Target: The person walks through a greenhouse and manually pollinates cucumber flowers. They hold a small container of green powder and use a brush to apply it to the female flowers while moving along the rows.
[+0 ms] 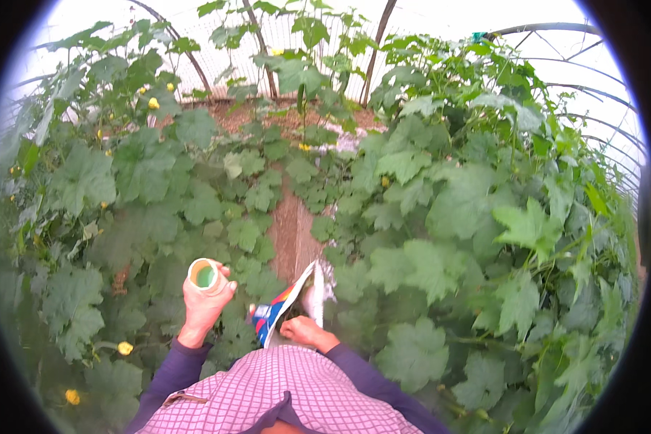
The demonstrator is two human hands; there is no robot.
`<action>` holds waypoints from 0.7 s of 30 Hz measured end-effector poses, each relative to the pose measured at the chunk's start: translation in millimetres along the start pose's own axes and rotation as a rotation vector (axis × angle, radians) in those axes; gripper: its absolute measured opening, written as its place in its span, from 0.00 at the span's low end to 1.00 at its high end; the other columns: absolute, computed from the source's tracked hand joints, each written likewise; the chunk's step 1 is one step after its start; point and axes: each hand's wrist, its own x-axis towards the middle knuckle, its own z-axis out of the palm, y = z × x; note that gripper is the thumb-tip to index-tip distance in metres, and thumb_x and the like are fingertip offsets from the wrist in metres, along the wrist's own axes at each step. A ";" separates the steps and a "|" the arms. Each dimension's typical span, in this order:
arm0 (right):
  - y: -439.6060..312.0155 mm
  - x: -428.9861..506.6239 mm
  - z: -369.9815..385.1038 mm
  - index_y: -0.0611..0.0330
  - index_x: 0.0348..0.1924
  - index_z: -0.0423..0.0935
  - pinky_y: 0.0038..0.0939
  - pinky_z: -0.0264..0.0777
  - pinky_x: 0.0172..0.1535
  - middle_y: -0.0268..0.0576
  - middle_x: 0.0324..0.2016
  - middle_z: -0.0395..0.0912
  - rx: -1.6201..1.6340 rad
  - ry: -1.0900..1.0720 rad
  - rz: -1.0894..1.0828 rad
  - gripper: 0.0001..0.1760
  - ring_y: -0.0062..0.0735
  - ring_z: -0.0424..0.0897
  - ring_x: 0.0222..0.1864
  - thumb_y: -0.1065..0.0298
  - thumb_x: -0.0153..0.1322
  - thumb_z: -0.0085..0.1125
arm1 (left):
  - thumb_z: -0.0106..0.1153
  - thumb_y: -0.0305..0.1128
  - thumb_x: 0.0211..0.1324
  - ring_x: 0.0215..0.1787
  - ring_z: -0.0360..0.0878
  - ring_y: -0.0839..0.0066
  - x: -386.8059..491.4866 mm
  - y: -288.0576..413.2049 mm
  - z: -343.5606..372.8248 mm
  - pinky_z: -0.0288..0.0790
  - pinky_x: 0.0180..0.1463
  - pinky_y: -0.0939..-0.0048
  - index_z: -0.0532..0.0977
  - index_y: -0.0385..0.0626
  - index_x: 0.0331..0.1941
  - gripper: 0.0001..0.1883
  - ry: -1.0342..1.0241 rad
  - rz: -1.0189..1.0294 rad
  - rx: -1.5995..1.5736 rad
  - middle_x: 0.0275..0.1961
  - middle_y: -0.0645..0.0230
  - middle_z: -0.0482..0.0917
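My left hand [205, 304] is wrapped around a small pale cup [202, 274], held upright. Its open top shows green inside; whether that is liquid or the cup's inner wall is unclear. Close to my waist, my right hand [302, 330] has curled fingers at the mouth of an open bag [274, 314]. Blue, red and yellow printing covers the bag's outside, and its inner side is whitish. What the bag contains is mostly hidden, as is anything within my right fingers.
Broad-leaved climbing vines [434, 206] with yellow flowers [153, 103] crowd both sides. A narrow dirt path [293, 233] runs ahead between them. Behind rises an arched greenhouse frame [548, 27] with slanted poles [378, 49]. One slender green fruit [301, 99] hangs near the far end.
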 end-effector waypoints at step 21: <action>74.8 214.5 -282.4 0.63 0.55 0.86 0.39 0.83 0.54 0.50 0.48 0.89 0.320 0.658 -0.030 0.14 0.44 0.90 0.48 0.66 0.79 0.63 | 0.74 0.14 0.52 0.48 0.85 0.78 269.9 -49.6 50.4 0.82 0.51 0.72 0.76 0.43 0.54 0.26 0.086 0.016 0.083 0.48 0.67 0.85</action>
